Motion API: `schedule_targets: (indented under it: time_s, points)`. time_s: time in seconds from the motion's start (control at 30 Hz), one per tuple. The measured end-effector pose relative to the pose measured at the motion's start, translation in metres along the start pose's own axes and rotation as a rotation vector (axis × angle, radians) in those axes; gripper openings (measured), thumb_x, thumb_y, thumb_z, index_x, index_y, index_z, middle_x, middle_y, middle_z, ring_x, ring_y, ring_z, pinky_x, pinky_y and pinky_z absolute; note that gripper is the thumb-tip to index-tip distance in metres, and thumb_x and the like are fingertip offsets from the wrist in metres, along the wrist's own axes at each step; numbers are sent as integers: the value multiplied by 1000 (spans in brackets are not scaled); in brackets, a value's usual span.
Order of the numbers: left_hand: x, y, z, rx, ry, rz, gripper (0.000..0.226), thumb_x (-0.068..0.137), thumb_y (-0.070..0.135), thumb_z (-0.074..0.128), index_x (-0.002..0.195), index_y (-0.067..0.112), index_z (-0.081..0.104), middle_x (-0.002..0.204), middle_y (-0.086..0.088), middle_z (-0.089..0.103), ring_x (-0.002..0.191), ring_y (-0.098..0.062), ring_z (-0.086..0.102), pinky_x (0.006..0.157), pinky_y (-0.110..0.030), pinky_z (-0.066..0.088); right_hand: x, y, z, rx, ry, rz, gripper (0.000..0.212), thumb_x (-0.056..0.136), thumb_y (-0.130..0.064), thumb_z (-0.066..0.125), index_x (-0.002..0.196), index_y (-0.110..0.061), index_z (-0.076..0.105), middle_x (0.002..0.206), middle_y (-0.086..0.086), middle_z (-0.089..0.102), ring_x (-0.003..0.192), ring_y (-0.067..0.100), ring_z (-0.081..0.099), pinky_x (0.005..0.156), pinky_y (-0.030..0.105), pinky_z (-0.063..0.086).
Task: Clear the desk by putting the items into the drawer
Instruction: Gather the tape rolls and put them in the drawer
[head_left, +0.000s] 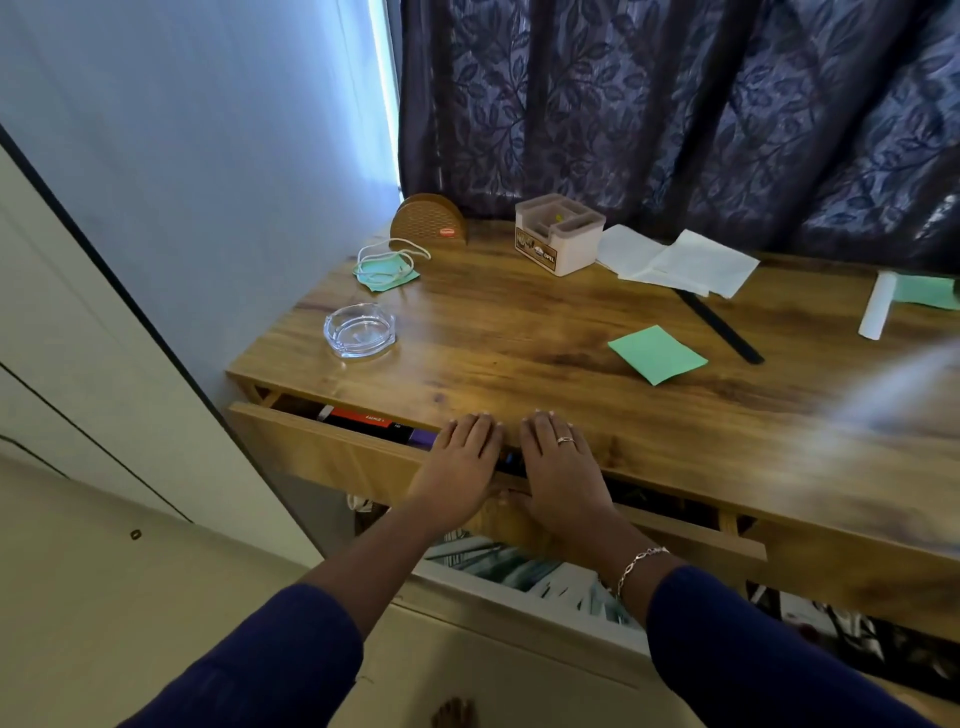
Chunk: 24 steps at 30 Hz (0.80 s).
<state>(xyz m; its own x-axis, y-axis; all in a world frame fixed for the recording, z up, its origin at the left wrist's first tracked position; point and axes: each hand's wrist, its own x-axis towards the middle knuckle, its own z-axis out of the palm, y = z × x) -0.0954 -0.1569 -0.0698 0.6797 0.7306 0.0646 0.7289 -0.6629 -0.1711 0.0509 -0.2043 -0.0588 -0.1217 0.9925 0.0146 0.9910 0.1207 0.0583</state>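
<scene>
My left hand (460, 462) and my right hand (558, 467) lie flat, fingers straight, across the front of the wooden drawer (322, 447), fingertips touching the desk edge. The drawer stands slightly pulled out under the wooden desk (519, 332); a red, black and purple item (379, 422) shows in the gap. On the desk lie a glass ashtray (359, 330), a green face mask (387, 267), a brown half-round holder (428, 219), a white organiser box (560, 234), white papers (680, 262), a green paper (657, 354), a black ruler (719, 325) and a rolled white paper (878, 306).
A dark leaf-patterned curtain (675, 114) hangs behind the desk. A pale wall (208, 156) and a white cupboard door (78, 338) stand on the left. Another green paper (927, 292) lies at the far right. Patterned fabric (519, 569) shows below the drawer.
</scene>
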Motion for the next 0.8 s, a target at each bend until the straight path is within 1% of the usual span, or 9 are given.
schedule_targets:
  time_s: [0.07, 0.13, 0.23, 0.33, 0.43, 0.57, 0.63, 0.7, 0.8]
  points:
    - [7, -2, 7, 55, 62, 31, 66, 72, 33, 76, 124, -1, 53, 119, -22, 58, 110, -39, 57, 91, -48, 49, 3, 3, -3, 13, 25, -26, 76, 91, -49, 47, 146, -9, 12, 150, 16, 18, 141, 31, 15, 116, 41, 14]
    - [11, -3, 11, 67, 122, 37, 63, 66, 31, 79, 116, 0, 55, 106, -18, 62, 96, -35, 61, 79, -45, 54, 6, 5, -5, 19, 39, -51, 68, 92, -44, 47, 144, -11, 18, 147, 15, 23, 138, 31, 20, 114, 41, 16]
    - [15, -2, 9, 88, 158, 48, 60, 67, 28, 76, 112, 3, 46, 100, -15, 61, 89, -32, 60, 72, -42, 54, 12, 9, -5, -9, 44, -69, 57, 94, -38, 43, 141, -11, 24, 142, 16, 29, 132, 33, 29, 110, 41, 23]
    - [20, -1, 6, 148, 178, 56, 46, 65, 23, 76, 102, 6, 54, 93, -12, 60, 83, -28, 58, 67, -38, 50, 18, 11, -7, -41, 56, -76, 47, 96, -31, 40, 136, -10, 29, 139, 18, 33, 125, 33, 36, 104, 42, 31]
    - [28, 2, 5, 177, 233, 77, 43, 61, 20, 78, 95, 6, 57, 86, -11, 60, 74, -27, 57, 60, -36, 48, 23, 14, -6, -66, 77, -84, 40, 95, -31, 40, 128, -8, 38, 128, 17, 43, 114, 31, 44, 95, 41, 38]
    - [34, 3, 8, 149, 282, 75, 51, 62, 24, 79, 97, 7, 45, 82, -9, 61, 69, -24, 58, 57, -34, 48, 29, 18, -4, -98, 74, -69, 40, 78, -38, 67, 105, -9, 58, 99, 13, 61, 86, 27, 58, 72, 39, 49]
    - [34, 3, 9, 142, 289, 78, 52, 64, 26, 79, 96, 9, 42, 81, -8, 61, 69, -23, 57, 57, -33, 47, 30, 20, -2, -85, 111, -78, 41, 69, -38, 74, 97, -10, 60, 90, 12, 62, 78, 26, 58, 65, 38, 50]
    - [33, 3, 9, 146, 296, 68, 51, 63, 26, 78, 95, 9, 41, 80, -7, 61, 68, -23, 57, 57, -33, 47, 29, 21, -1, -77, 109, -101, 41, 77, -37, 66, 106, -9, 57, 101, 13, 59, 87, 27, 56, 74, 40, 49]
    - [33, 6, 9, 139, 307, 44, 52, 62, 26, 78, 95, 10, 42, 80, -7, 60, 68, -22, 57, 57, -33, 47, 28, 22, -1, -39, 64, -124, 44, 92, -34, 45, 127, -8, 42, 125, 16, 45, 112, 31, 45, 95, 43, 38]
